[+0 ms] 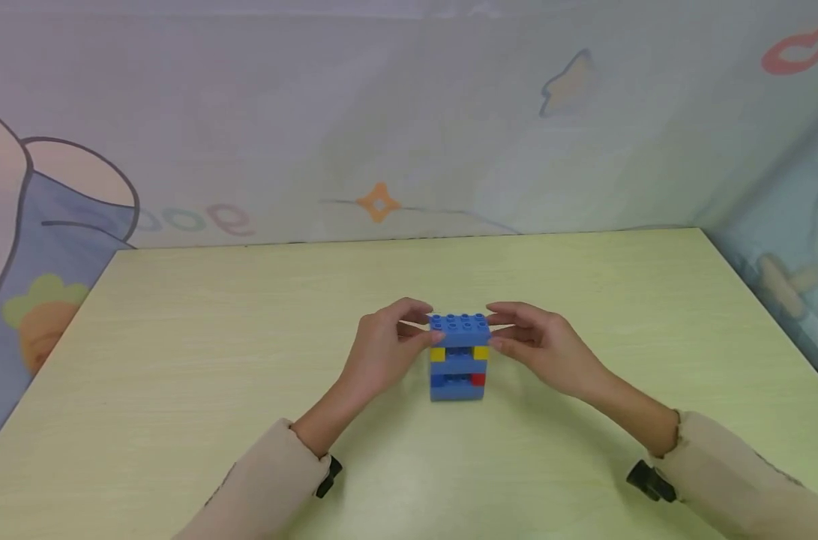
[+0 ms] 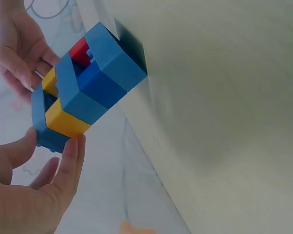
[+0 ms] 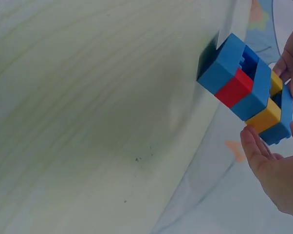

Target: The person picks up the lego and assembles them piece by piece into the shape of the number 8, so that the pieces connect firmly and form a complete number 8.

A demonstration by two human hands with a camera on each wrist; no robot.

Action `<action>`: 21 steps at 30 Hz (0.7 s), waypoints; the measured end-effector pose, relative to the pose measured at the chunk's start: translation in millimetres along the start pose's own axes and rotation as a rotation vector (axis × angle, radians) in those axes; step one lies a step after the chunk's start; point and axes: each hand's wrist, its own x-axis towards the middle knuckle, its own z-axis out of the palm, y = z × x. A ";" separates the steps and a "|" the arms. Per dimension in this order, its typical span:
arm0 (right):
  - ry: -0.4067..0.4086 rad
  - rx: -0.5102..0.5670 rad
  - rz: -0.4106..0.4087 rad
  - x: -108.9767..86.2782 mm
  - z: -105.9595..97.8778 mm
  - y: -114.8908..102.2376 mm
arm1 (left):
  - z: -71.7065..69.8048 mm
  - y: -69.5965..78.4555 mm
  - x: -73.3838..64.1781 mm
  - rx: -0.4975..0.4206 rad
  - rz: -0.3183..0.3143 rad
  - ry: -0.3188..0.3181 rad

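A tower of toy building bricks stands upright on the table. Three long blue bricks are spaced by smaller ones: a yellow pair above, and a blue and a red brick below. My left hand holds the left end of the top blue brick, thumb in front and fingers behind. At the opposite end, the right hand has its thumb and extended fingers close beside that brick. The right wrist view shows its fingertips by a yellow brick; whether they press on it is unclear.
The pale wooden table extends around the tower. A printed cloth hangs behind its far edge and along the sides. Dark devices are strapped near both sleeve cuffs.
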 end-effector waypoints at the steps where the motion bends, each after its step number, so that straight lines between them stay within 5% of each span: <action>1: 0.005 0.017 0.016 0.6 0.4 0.6 | 0.1 -0.1 1.6 0.003 -0.009 0.006; 7: 0.022 0.102 0.092 6.7 3.0 4.6 | 1.8 -4.6 9.6 -0.044 -0.079 -0.027; 13: -0.060 0.198 0.218 14.1 5.8 12.4 | 6.8 -15.6 16.6 -0.046 -0.181 -0.125; 21: -0.118 0.192 0.264 16.8 9.4 21.6 | 11.2 -24.4 18.1 0.020 -0.198 -0.199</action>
